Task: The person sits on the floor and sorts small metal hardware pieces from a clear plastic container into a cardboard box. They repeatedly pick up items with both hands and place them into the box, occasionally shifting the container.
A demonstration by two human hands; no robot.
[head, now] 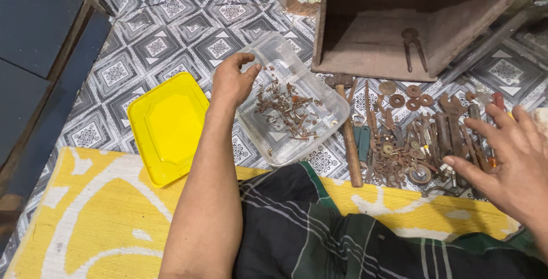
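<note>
Seated on a patterned floor beside a clear plastic tub (319, 120) partly filled with rusty nails and screws (285, 110). Left hand (231, 82) at the tub's near-left rim, fingers loosely curled, gripping nothing. Right hand (511, 162) well right of the tub, fingers spread over a heap of rusted tools and washers (419, 142) apparently still unsorted. Yellow lid (168, 125) off, left of the tub; hammer (348, 136) just right; wooden box (399, 22) beyond.

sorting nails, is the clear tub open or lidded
Open: the clear tub has no lid on; the yellow lid lies beside it, rusty nails exposed.
</note>
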